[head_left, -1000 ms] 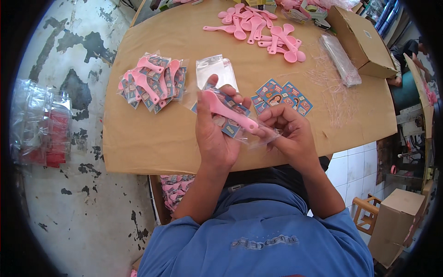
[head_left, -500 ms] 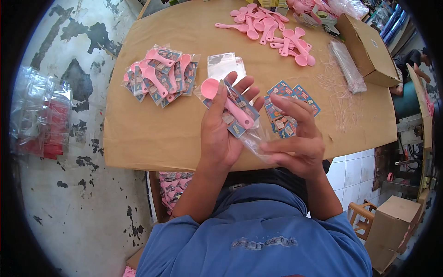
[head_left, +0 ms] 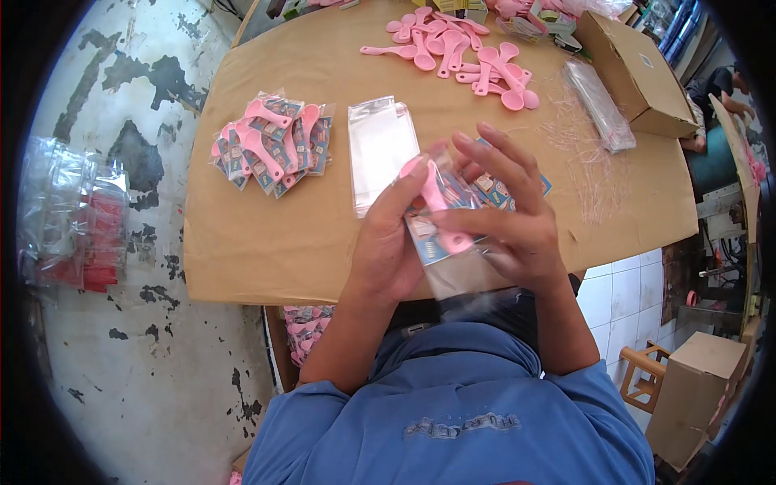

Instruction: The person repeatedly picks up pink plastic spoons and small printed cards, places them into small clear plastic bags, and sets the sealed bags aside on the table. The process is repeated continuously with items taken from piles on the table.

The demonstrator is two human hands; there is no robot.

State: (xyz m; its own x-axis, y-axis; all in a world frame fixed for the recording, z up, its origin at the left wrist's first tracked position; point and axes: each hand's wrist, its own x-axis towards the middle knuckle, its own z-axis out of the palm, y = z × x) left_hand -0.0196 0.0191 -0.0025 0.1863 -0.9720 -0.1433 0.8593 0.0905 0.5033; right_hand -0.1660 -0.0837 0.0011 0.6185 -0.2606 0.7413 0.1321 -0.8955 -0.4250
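A pink plastic spoon (head_left: 432, 187) lies with a blue printed card (head_left: 422, 246) inside a clear plastic bag. My left hand (head_left: 384, 246) grips this bagged spoon from the left, thumb over the bowl end. Across the handle end reaches my right hand (head_left: 525, 234), one finger pressing on the bag and the upper fingers stretched out. The bag's loose end hangs toward me, blurred. Just beyond my hands are a stack of clear bags (head_left: 376, 162) and some printed cards (head_left: 491, 191), partly hidden by my right hand.
Bagged spoons (head_left: 263, 149) are heaped at the table's left; loose pink spoons (head_left: 453, 48) lie at the far side. To the right are a plastic bundle (head_left: 600, 109), pink strands (head_left: 594, 182) and a cardboard box (head_left: 634, 77). Another person (head_left: 719, 93) sits at far right.
The bagged spoon has turned more upright and shifted right. My right hand has moved from the bag's loose end onto the handle. More of the clear bag stack shows.
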